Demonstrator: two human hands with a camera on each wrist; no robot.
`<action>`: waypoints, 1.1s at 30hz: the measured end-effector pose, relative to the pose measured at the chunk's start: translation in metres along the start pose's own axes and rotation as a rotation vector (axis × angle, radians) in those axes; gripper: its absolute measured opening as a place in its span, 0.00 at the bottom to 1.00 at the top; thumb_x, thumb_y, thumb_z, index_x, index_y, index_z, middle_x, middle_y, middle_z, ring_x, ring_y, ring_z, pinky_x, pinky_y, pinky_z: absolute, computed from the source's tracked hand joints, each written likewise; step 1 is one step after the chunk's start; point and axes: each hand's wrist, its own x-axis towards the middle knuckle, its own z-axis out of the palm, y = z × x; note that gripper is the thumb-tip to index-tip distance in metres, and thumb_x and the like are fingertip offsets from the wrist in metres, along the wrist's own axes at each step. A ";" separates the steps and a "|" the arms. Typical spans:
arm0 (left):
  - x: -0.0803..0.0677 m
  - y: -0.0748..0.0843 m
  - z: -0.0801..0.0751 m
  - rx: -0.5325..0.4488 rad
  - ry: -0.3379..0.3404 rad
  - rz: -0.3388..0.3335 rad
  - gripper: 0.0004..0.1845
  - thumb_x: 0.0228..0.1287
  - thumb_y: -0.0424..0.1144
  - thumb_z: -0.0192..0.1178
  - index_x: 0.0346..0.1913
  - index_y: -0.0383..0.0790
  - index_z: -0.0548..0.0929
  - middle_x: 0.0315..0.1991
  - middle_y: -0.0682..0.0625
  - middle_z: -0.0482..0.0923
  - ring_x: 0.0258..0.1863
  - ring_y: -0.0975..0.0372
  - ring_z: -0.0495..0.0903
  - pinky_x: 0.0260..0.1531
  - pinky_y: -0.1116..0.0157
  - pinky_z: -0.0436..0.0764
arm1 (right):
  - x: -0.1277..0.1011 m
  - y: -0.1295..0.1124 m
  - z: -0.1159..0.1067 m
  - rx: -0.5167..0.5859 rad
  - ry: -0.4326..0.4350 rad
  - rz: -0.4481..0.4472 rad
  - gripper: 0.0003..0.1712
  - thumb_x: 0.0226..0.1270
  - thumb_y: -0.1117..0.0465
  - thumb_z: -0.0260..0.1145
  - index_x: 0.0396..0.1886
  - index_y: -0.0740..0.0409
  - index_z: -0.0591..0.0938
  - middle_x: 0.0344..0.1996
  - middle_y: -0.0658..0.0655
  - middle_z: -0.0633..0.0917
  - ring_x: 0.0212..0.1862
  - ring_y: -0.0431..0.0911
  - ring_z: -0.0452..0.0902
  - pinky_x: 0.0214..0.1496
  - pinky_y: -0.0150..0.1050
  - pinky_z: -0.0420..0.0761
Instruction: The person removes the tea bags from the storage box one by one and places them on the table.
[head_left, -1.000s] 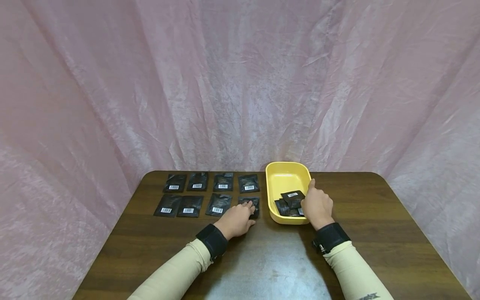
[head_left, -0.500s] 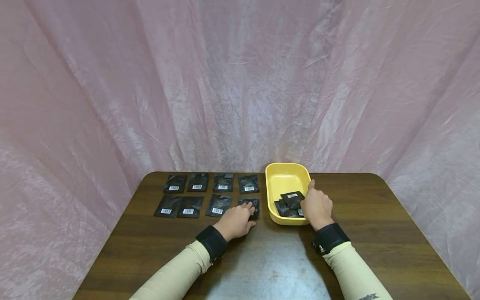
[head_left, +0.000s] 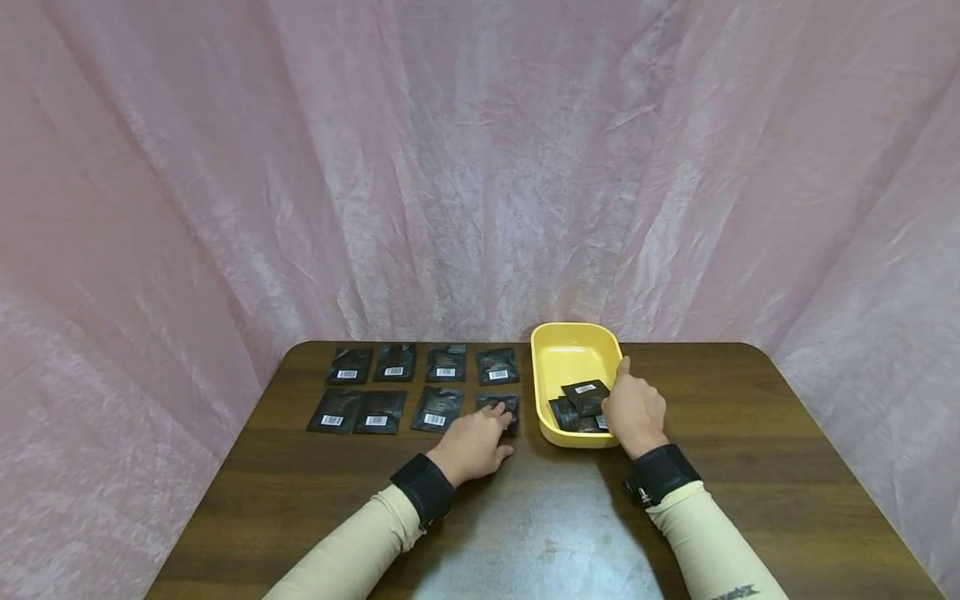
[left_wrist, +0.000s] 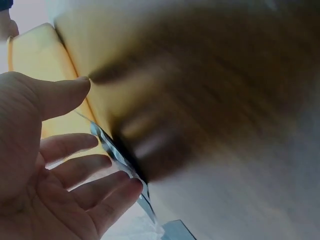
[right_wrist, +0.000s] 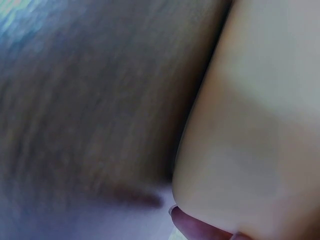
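At the centre of the frame, the left hand [head_left: 471,442] has its fingers loosely spread, gripping nothing, fingertips on the nearest-right black packet [head_left: 513,402]. Seven other packets [head_left: 437,408] lie left of and behind it in two rows, showing white barcode labels [head_left: 332,421]; the print is too small to read. Right of centre, more packets overlap in the near end of a yellow tray [head_left: 570,367]. The right hand [head_left: 636,412] touches its right rim, one finger extended; its hold cannot be told. Room extends rightward to the desk's [head_left: 750,467] edge.
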 end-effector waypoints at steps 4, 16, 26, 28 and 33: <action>-0.002 0.003 -0.001 0.000 0.017 0.011 0.34 0.75 0.54 0.66 0.76 0.42 0.76 0.79 0.41 0.71 0.77 0.48 0.75 0.72 0.50 0.79 | 0.001 0.000 0.000 0.006 -0.004 0.001 0.51 0.69 0.59 0.68 0.85 0.71 0.55 0.35 0.72 0.89 0.30 0.62 0.84 0.29 0.54 0.80; -0.010 0.016 -0.030 0.015 0.202 0.052 0.31 0.76 0.54 0.65 0.73 0.39 0.79 0.74 0.40 0.78 0.74 0.49 0.78 0.71 0.48 0.79 | 0.001 0.001 0.001 0.007 0.023 -0.014 0.51 0.68 0.59 0.69 0.84 0.72 0.56 0.34 0.73 0.88 0.30 0.63 0.84 0.28 0.55 0.80; 0.021 0.048 -0.055 -0.046 0.261 0.120 0.29 0.76 0.51 0.65 0.72 0.40 0.79 0.71 0.42 0.82 0.68 0.52 0.84 0.64 0.55 0.85 | 0.002 0.003 0.004 0.015 0.002 -0.001 0.50 0.69 0.59 0.68 0.84 0.72 0.56 0.36 0.72 0.89 0.30 0.61 0.84 0.30 0.56 0.81; 0.031 0.055 -0.056 -0.048 0.246 0.124 0.29 0.75 0.51 0.67 0.72 0.42 0.79 0.70 0.44 0.82 0.67 0.53 0.85 0.63 0.57 0.86 | 0.004 0.002 0.004 0.010 0.002 0.001 0.50 0.69 0.59 0.68 0.84 0.71 0.57 0.35 0.71 0.89 0.29 0.60 0.83 0.30 0.55 0.81; 0.060 0.071 -0.048 -0.082 0.192 0.119 0.28 0.74 0.49 0.68 0.72 0.44 0.79 0.68 0.48 0.83 0.64 0.56 0.86 0.58 0.60 0.88 | 0.005 0.000 0.002 0.002 -0.020 0.003 0.51 0.70 0.57 0.70 0.84 0.71 0.56 0.32 0.68 0.88 0.26 0.56 0.81 0.27 0.52 0.79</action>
